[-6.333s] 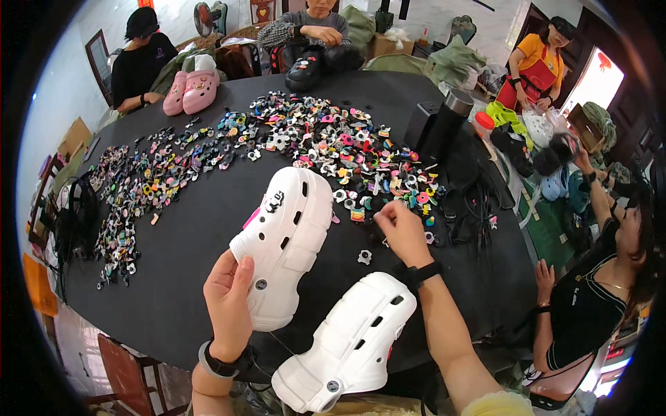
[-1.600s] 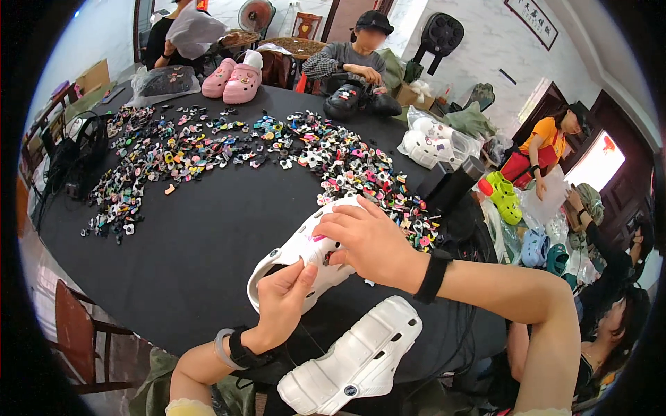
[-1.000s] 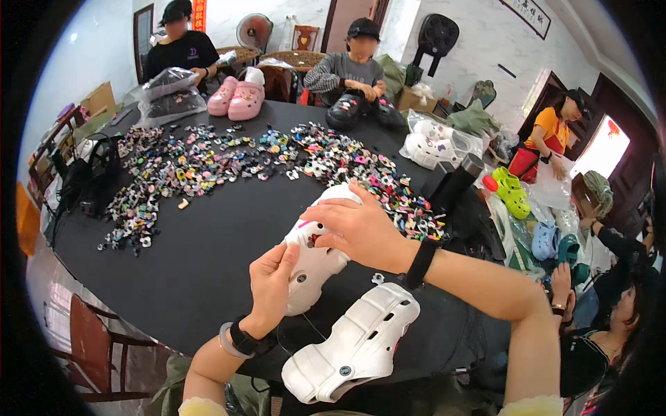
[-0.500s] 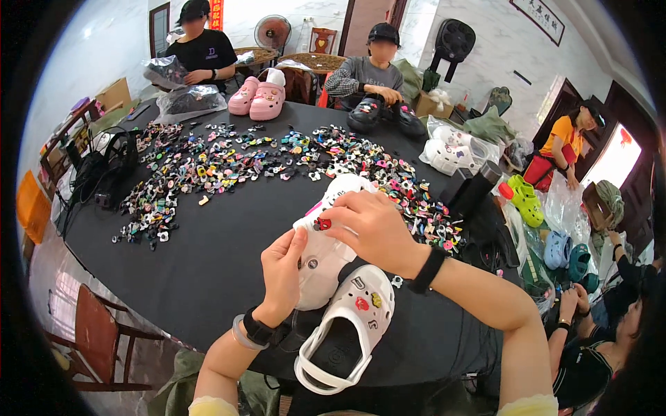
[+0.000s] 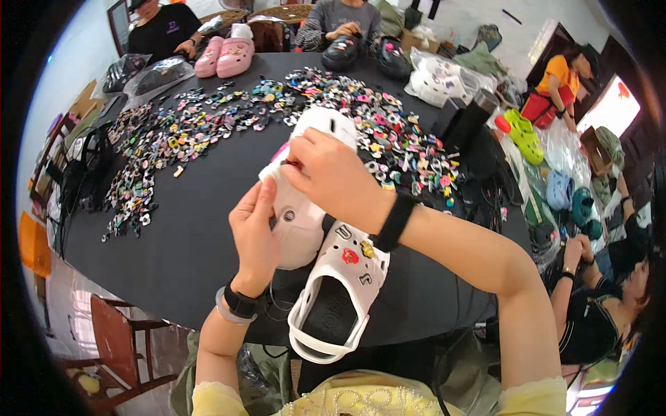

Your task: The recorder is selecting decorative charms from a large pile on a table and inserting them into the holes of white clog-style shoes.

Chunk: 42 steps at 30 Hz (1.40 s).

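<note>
A white clog (image 5: 298,239) with a round grey rivet is tipped over the table in front of me. My left hand (image 5: 255,225) grips its edge, thumb raised on the near side. My right hand (image 5: 333,173) is closed in a pinch against the clog's upper part, over a small red-and-black shoe charm that its fingers now mostly hide. Whether the charm sits in a hole I cannot tell. A bit of pink shows beside the fingers. Close below, a second white clog (image 5: 368,277) rests upright, with red, gold and letter-like charms on its top.
Loose shoe charms (image 5: 229,114) spread in a wide band over the black table (image 5: 187,243). Pink clogs (image 5: 236,57), black clogs (image 5: 341,53) and bagged white clogs (image 5: 437,80) stand at the far side. A dark cylinder (image 5: 475,114) is at right. Other people sit around.
My view has tilted down, so the far side sits higher in the picture. My right fingers have closed over the charm, which showed plainly before. Both hands stay on the same clog.
</note>
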{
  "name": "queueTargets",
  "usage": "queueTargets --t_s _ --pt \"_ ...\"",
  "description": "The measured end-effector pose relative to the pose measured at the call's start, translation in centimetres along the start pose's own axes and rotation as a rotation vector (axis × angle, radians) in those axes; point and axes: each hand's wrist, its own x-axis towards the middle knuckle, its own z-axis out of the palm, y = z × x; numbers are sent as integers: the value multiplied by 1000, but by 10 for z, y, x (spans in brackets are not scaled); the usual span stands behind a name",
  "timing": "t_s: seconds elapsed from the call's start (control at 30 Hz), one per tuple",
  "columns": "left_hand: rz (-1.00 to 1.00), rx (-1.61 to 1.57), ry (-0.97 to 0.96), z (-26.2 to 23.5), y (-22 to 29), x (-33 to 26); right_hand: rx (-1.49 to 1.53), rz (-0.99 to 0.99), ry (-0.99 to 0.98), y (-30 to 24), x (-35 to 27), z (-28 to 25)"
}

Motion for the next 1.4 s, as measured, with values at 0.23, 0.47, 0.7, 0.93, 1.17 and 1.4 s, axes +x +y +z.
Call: queueTargets --t_s 0.23,0.47,0.7,0.93,1.17,1.4 --pt "3 12 -47 2 -5 -2 219 93 68 7 -12 -4" --pt "26 29 3 -1 -3 -7 275 117 -264 -46 -97 -48" --pt "374 292 33 -4 -10 -6 -61 183 -32 -66 -161 -44" --pt "740 1410 -74 -16 -13 -3 -256 247 -10 -74 -198 -59" --pt "947 1011 -118 4 15 -13 -218 523 183 -60 -169 -61" --pt "914 556 -612 -6 42 -52 -354 606 133 -51 -135 -26"
